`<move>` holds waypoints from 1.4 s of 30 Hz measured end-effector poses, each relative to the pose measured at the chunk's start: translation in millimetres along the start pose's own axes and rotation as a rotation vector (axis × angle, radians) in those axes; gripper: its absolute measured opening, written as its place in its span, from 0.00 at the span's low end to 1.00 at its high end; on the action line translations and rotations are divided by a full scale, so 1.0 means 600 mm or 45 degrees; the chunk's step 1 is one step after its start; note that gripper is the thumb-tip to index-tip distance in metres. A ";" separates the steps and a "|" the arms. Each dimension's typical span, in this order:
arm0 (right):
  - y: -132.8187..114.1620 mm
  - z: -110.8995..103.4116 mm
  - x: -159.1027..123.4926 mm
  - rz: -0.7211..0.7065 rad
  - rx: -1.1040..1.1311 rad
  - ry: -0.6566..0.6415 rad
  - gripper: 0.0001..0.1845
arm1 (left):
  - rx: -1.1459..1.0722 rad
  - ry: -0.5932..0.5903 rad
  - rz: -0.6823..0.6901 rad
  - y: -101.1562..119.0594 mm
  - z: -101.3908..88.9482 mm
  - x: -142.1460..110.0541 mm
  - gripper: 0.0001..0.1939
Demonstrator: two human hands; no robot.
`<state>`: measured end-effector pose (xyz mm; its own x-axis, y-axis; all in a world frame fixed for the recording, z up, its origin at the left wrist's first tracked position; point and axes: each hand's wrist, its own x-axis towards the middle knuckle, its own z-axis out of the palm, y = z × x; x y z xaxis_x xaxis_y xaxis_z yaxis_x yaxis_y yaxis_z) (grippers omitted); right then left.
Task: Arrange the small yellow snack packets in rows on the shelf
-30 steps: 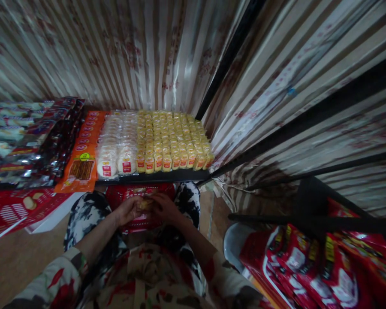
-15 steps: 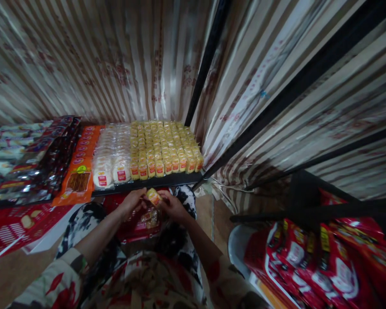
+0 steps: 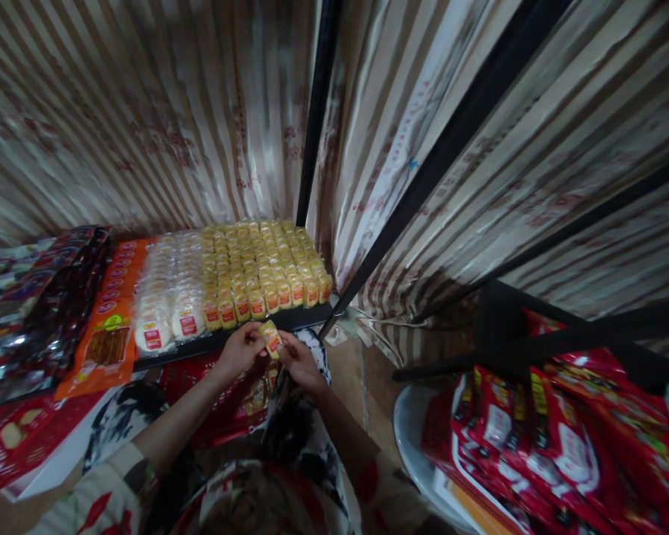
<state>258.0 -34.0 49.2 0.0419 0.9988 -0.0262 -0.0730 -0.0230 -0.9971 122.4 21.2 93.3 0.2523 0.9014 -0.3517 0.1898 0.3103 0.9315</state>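
A small yellow wrapped snack cake (image 3: 270, 340) with a red and white label is held up between my two hands, just in front of the shelf edge. My left hand (image 3: 241, 351) pinches its left side. On the right, the fingers of my right hand (image 3: 302, 363) close on its other side. Below them, between my knees, a red basket (image 3: 201, 383) holds more wrapped packs, partly hidden by my forearms. Tight rows of the same yellow packs (image 3: 262, 275) stand on the black shelf (image 3: 273, 325), beside rows of white round packs (image 3: 170, 297).
Left along the shelf lie an orange bag (image 3: 108, 327) and dark shiny packs (image 3: 50, 305). A red printed box (image 3: 33, 438) is below. Black metal bars (image 3: 424, 189) cross before a striped curtain (image 3: 201, 96). At right, red snack bags (image 3: 535, 431) fill a container near a grey tub (image 3: 406, 416).
The camera view has turned slightly right, so the shelf appears further left. Both hands still hold the snack cake, which is now turned more upright.
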 end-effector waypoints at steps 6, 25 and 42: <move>0.006 -0.024 0.021 -0.085 -0.307 0.412 0.19 | 0.199 -0.003 0.258 0.024 0.045 0.040 0.14; 0.021 -0.048 0.050 -0.384 -0.854 0.594 0.27 | 0.847 0.229 0.714 0.044 0.121 0.131 0.18; 0.036 -0.066 0.062 -0.430 -0.994 0.551 0.27 | 0.885 0.263 0.921 0.005 0.127 0.089 0.15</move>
<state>297.7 1.0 24.1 0.3154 0.8588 0.4036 0.6895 0.0848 -0.7193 209.0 47.6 70.3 0.3691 0.8579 0.3574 0.5817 -0.5131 0.6311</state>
